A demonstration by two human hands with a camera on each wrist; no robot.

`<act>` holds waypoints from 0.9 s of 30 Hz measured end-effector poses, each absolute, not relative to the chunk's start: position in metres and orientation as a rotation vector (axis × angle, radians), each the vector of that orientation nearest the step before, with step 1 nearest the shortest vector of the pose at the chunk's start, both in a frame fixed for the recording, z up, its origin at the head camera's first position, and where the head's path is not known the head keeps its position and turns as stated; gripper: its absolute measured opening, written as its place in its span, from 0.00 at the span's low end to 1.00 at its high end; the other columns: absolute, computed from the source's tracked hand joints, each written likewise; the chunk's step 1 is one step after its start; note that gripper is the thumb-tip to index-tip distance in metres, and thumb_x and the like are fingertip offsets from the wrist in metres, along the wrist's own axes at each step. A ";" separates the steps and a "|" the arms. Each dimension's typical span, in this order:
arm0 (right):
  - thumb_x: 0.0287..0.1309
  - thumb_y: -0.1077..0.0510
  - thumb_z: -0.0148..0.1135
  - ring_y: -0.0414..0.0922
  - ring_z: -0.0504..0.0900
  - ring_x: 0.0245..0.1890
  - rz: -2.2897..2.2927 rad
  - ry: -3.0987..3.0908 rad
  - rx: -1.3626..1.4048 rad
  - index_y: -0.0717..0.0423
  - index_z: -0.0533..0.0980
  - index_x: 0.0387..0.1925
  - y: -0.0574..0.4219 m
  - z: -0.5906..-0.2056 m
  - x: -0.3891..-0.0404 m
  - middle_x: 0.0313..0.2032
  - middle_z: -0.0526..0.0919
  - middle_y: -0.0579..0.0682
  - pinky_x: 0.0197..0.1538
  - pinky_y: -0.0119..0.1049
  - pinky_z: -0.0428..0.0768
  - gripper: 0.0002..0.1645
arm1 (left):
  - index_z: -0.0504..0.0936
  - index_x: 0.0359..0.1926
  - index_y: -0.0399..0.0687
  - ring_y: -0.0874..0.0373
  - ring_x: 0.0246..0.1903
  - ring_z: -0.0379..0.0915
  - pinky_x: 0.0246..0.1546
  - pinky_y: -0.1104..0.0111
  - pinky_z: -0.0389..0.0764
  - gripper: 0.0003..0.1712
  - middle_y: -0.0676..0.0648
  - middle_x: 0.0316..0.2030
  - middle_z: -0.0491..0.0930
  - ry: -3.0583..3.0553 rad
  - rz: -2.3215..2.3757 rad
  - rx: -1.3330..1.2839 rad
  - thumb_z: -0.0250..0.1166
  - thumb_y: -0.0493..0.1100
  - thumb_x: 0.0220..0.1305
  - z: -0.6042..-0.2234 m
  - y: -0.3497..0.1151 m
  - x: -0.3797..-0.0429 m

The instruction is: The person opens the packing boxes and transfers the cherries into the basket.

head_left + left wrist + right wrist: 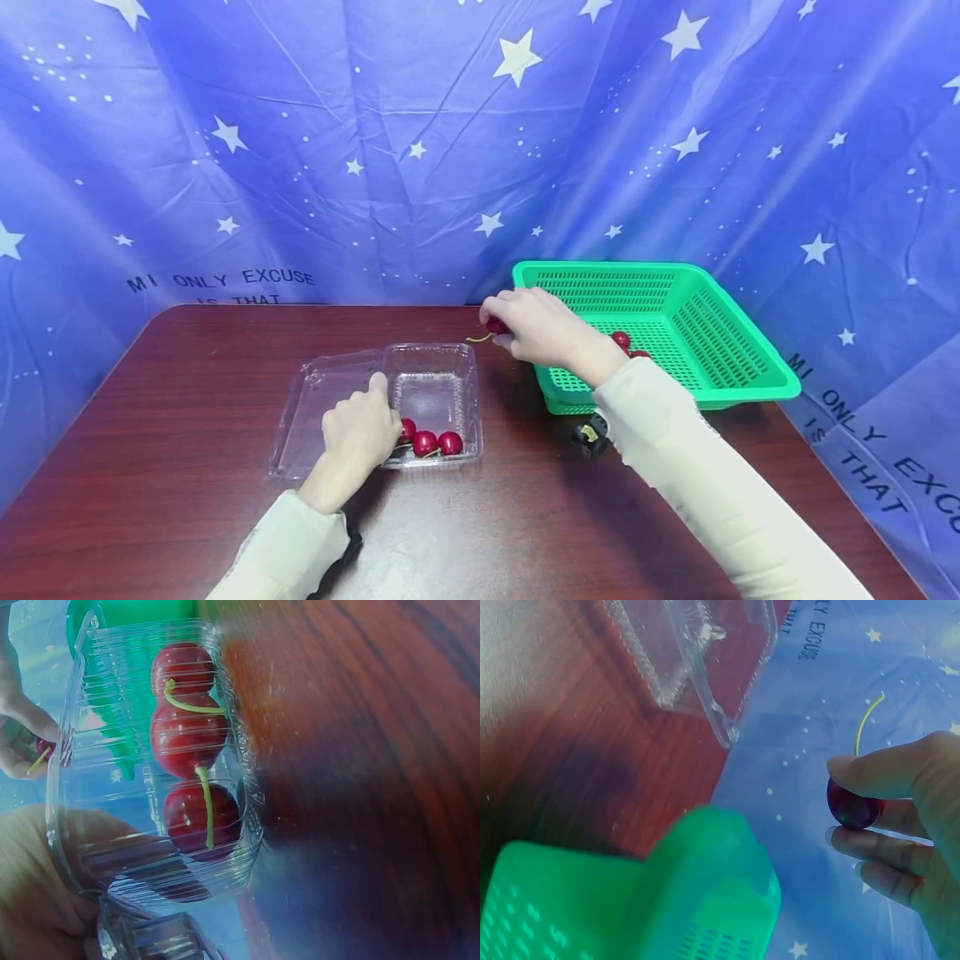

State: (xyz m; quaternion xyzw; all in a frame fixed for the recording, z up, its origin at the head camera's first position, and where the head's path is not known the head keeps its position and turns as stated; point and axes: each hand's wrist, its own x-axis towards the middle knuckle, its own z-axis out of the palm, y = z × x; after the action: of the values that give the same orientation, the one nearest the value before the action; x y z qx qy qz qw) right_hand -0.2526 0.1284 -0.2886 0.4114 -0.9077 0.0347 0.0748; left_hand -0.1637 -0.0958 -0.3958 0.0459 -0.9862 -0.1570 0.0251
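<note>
The grip of the right hand (538,325) pinches a round, dark-red cherry (853,806) between thumb and fingers, its thin yellow-green stem (865,724) poking free. In the head view, the cherry sits just left of the slotted green plastic basket (750,335), beyond the shallow clear plastic box (474,400). The left hand (360,425) holds that box by its left side, where the lid (311,417) folds back.

The step in hand looks like carrying the cherry to the box. A light pinch should serve, since smooth round fruit could slip if squeezed; better to lift over the box's raised right wall and release low, so it doesn't roll, with the left hand's hold kept steady against tipping.

Three red cherries (424,443) lie along the box's near side, the leftmost partly covered by the left hand. More cherries (621,339) sit in the basket, partly behind the right wrist. A black device (590,437) beneath that wrist, near the basket's front, could snag on the rim or the dark red-brown wooden counter (510,517).
</note>
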 end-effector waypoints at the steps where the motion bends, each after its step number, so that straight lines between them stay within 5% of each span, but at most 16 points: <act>1: 0.51 0.63 0.68 0.50 0.81 0.33 0.115 -2.732 1.220 0.57 0.80 0.40 0.130 -0.287 -0.253 0.34 0.86 0.54 0.40 0.47 0.80 0.12 | 0.68 0.39 0.39 0.34 0.26 0.80 0.21 0.47 0.76 0.13 0.31 0.26 0.83 -3.051 -0.486 0.142 0.59 0.43 0.57 -0.396 -0.096 -0.164; 27: 0.55 0.61 0.66 0.52 0.82 0.41 0.207 -2.930 0.887 0.57 0.77 0.50 0.192 -0.277 -0.274 0.45 0.85 0.57 0.44 0.53 0.81 0.20 | 0.68 0.38 0.39 0.33 0.26 0.80 0.22 0.46 0.76 0.13 0.30 0.27 0.84 -3.042 -0.489 0.138 0.59 0.42 0.56 -0.396 -0.096 -0.163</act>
State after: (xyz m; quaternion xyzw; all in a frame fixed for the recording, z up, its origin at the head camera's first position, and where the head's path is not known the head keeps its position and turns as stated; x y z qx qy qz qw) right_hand -0.2743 0.1925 -0.2767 0.2888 -0.9543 0.0674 0.0364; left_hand -0.1628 -0.0962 -0.3963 0.0446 -0.9859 -0.1584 0.0288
